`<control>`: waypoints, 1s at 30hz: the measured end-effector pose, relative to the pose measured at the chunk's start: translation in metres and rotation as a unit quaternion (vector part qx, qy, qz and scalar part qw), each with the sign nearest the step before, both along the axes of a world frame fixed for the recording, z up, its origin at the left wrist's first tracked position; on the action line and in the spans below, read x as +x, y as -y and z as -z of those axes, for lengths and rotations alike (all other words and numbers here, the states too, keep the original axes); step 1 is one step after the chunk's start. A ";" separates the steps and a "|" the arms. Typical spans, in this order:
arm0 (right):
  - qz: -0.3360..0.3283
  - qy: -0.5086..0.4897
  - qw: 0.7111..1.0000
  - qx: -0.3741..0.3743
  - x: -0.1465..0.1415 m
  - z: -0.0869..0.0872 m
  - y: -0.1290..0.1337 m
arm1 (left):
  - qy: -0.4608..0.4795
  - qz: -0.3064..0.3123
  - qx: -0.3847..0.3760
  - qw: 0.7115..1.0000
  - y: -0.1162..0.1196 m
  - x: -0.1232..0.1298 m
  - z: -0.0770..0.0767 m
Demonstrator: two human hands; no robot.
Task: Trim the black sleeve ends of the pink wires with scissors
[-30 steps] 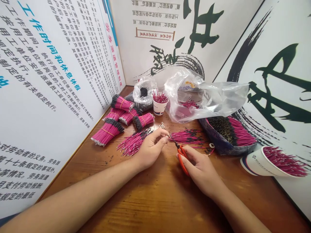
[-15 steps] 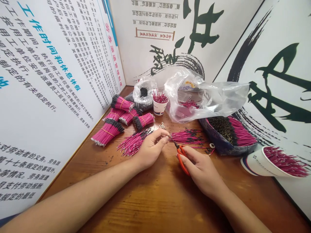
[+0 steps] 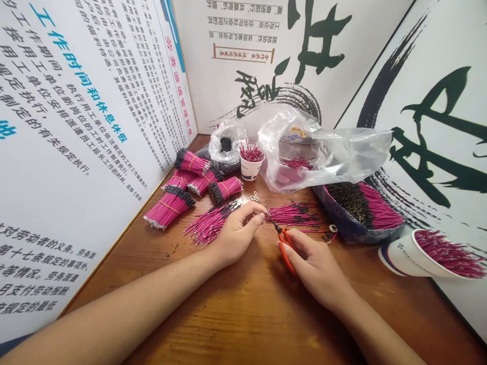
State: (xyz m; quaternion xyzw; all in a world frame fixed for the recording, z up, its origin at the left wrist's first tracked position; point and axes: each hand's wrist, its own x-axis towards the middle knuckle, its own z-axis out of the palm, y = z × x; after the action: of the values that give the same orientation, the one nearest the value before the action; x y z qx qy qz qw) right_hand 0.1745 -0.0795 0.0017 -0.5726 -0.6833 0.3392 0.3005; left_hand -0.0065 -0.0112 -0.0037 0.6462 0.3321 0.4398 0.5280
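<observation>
My right hand is wrapped round the orange-red handles of slim pliers, whose dark thin jaws point up and left. At the tip of those jaws, the thumb and forefinger of my left hand are pinched together. Whatever sits between the left fingertips is too small to make out. Behind the left hand lies a loose pile of pink wires with silvery tips. A second spread of pink wires with black ends is just beyond the pliers.
Rubber-banded wire bundles are stacked at the left. Behind stand a paper cup of wires, a bag of black pieces and a clear plastic bag. At right are a dark tray of wires and a tipped paper cup.
Both hands and the pliers hold the same pose. The whole view has shifted very slightly; nothing else visibly differs.
</observation>
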 end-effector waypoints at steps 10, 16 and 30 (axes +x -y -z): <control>-0.005 -0.005 1.000 0.004 0.001 0.001 0.002 | -0.001 -0.002 0.001 1.000 0.001 0.000 0.000; 0.012 -0.010 1.000 0.000 0.000 -0.001 0.002 | 0.003 0.000 0.001 1.000 0.000 0.001 0.002; 0.000 -0.030 0.999 -0.018 -0.002 0.000 0.004 | 0.004 0.002 -0.011 1.000 0.001 0.000 -0.001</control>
State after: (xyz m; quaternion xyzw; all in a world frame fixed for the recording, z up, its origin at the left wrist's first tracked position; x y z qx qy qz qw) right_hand 0.1723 -0.0835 0.0020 -0.5670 -0.6679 0.3686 0.3108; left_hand -0.0062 -0.0120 -0.0023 0.6388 0.3339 0.4379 0.5373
